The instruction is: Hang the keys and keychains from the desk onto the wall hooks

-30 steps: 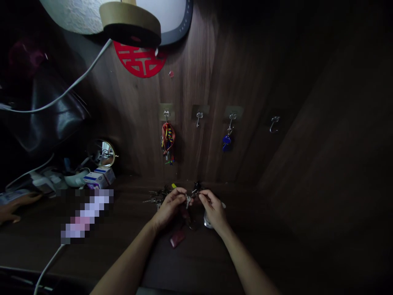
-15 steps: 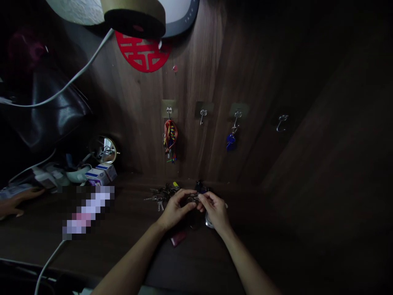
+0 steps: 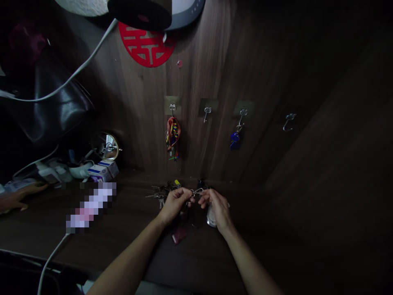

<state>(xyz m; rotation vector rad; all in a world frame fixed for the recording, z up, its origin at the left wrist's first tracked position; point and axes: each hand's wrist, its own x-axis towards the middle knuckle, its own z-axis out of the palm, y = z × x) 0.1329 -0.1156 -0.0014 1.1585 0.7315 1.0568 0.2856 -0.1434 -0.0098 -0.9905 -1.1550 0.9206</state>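
Apparently steadying a silver metal snap clasp (image 3: 199, 191), lower centre, the left hand (image 3: 175, 201) pinches it; the right hand (image 3: 218, 205), loosely spread, likely needs precision next

1. The head camera looks forward and down from above and behind the left hand (image 3: 175, 203) and right hand (image 3: 218, 207).
2. Fairly near, it shows the counter (image 3: 129, 221) beneath them and the wooden wall (image 3: 199, 151) beyond.

Small silvery metal clip (image 3: 198, 191), narrow loop shape | pinched at ring end by left hand (image 3: 177, 200), partly covered | extended sideways, with loop end beside right hand (image 3: 217, 205), contact unclear | over dark tabletop (image 3: 125, 223)
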